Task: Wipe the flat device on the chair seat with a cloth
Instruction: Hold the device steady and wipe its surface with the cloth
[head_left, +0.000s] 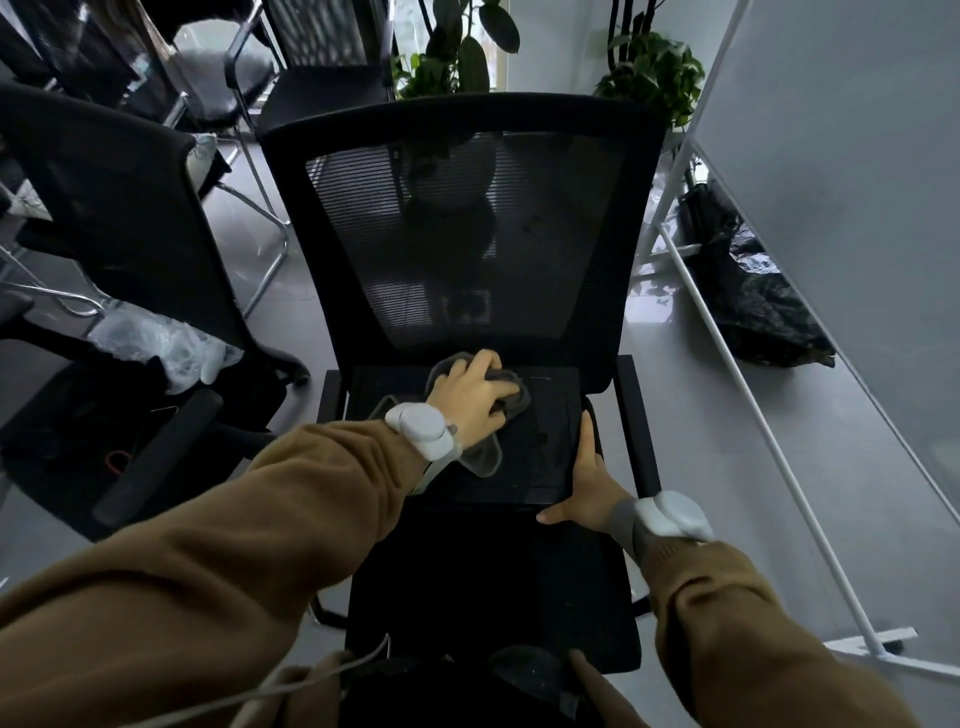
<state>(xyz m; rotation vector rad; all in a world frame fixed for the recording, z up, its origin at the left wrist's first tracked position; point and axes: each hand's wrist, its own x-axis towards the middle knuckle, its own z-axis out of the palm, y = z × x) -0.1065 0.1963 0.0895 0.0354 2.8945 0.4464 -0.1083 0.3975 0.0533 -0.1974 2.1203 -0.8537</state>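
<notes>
Grey, glossy flooring runs under a cluster of black office chairs, with potted plants (652, 73) at the back and a white metal frame (727, 364) leaning along the right. At far left we see another chair (119, 218) with crumpled clear plastic (166, 343) beside it. In the middle stands the mesh-backed chair (462, 223) we are working at; the flat device (540, 447), dark and rectangular, lies on its seat close against the backrest. Our left hand (470, 400) is spread palm-down on the grey cloth (485, 457), fingers bunching it against the device's far left area, while a tail of cloth trails toward us. To the right, our right hand (587, 493) braces the device's near right corner, thumb along the front edge and fingers laid flat up its right side, pressing rather than pinching. We judge the wiping to be under way: the cloth is on the surface, but the right half and near strip look uncovered and probably remain to be done. Whether the left part is clean we cannot tell.
</notes>
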